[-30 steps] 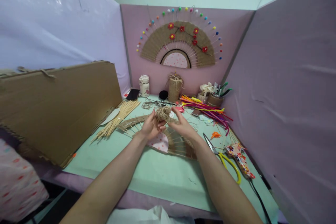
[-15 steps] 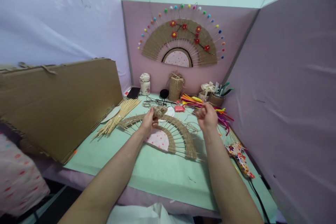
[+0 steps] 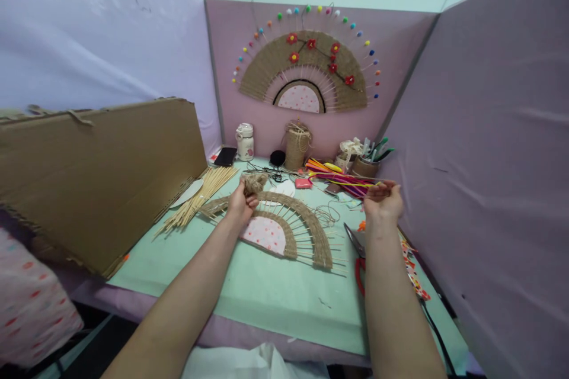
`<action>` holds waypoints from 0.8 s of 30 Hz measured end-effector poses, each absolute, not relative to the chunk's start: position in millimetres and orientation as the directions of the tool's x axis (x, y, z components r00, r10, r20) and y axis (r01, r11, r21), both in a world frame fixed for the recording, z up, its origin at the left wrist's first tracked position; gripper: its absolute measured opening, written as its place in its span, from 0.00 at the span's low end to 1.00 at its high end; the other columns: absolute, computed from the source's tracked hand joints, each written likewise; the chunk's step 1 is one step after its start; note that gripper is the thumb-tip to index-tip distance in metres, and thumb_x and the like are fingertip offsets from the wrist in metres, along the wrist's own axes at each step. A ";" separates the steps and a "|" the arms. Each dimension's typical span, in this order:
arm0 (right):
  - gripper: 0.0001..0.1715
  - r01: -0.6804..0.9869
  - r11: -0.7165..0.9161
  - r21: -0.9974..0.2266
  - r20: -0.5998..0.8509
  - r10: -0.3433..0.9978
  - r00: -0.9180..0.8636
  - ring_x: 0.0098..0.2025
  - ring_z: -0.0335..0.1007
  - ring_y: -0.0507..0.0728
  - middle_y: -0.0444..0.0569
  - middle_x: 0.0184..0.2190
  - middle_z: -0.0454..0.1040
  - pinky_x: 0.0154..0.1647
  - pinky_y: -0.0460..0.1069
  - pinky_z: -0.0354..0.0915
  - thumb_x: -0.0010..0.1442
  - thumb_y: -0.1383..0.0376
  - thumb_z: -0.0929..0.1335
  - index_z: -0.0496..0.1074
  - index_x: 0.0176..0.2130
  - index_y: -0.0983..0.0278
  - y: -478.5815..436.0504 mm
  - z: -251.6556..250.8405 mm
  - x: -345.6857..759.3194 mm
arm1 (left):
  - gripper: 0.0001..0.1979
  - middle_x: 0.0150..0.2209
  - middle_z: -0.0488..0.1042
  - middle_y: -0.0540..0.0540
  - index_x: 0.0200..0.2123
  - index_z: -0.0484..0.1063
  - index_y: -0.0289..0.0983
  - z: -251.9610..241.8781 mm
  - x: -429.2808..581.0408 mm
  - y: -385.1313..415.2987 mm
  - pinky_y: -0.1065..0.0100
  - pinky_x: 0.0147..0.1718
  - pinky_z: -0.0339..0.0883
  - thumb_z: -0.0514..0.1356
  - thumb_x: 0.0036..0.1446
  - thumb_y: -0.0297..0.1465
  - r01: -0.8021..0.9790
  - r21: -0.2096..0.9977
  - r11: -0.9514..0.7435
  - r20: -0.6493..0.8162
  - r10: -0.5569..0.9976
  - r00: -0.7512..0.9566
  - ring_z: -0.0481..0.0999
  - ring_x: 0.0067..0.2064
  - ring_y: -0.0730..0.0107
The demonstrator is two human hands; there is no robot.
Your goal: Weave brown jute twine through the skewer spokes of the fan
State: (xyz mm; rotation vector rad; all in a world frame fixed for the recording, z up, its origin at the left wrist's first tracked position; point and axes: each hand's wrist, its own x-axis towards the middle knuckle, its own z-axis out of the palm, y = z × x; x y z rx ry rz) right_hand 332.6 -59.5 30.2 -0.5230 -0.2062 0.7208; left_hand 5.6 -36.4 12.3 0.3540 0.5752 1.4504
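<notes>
My left hand [image 3: 241, 206] is closed round a small bundle of brown twine [image 3: 255, 183], held above the table. Raised out to the right, my right hand [image 3: 384, 204] pinches a thin strand of twine [image 3: 355, 177] that runs taut toward the left. Between and below my hands lies a half-round fan [image 3: 320, 237] of thin sticks woven with twine, its centre a pink dotted half circle [image 3: 267, 234]. Red-handled scissors [image 3: 359, 272] are beside my right forearm, which partly covers them.
Thin wooden sticks [image 3: 202, 198] lie left, beside a cardboard panel [image 3: 102, 172]. At the back stand a white bottle [image 3: 245, 143], a twine spool [image 3: 297, 151] and a pen holder [image 3: 365, 167]. Colourful pipe cleaners [image 3: 340, 182] and a patterned glue gun [image 3: 413, 275] lie right. A flowered fan [image 3: 262, 74] hangs ahead.
My right hand has moved right, drawing the strand out and uncovering the scissors. My left hand with the twine bundle has shifted slightly left.
</notes>
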 end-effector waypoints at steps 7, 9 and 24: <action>0.05 -0.141 0.707 -0.693 0.149 0.331 0.932 0.38 0.70 0.46 0.45 0.39 0.70 0.35 0.43 0.66 0.57 0.65 0.59 0.58 0.29 0.62 -49.1 26.6 344.7 | 0.18 0.16 0.51 0.56 0.21 0.57 0.37 12.9 -7.1 -33.6 0.80 0.10 0.44 0.44 0.64 0.35 -0.883 0.406 0.235 -0.122 0.972 0.203 0.48 0.13 0.82; 0.08 -0.003 0.584 -0.812 0.286 0.402 0.870 0.37 0.69 0.49 0.47 0.37 0.71 0.34 0.45 0.65 0.55 0.61 0.61 0.61 0.28 0.62 -45.8 21.9 336.2 | 0.19 0.17 0.52 0.55 0.22 0.58 0.36 12.5 -4.0 -35.6 0.80 0.11 0.46 0.45 0.64 0.36 -0.887 0.388 0.250 -0.090 0.968 0.234 0.50 0.14 0.82; 0.31 0.269 0.426 -0.864 0.395 0.904 -0.165 0.39 0.68 0.54 0.47 0.38 0.73 0.40 0.49 0.63 0.49 0.55 0.70 0.64 0.51 0.61 -71.8 -9.0 181.2 | 0.16 0.25 0.64 0.53 0.36 0.67 0.38 6.3 40.0 -63.5 0.76 0.17 0.52 0.62 0.50 0.43 -0.642 0.766 0.037 0.148 0.961 0.233 0.57 0.21 0.80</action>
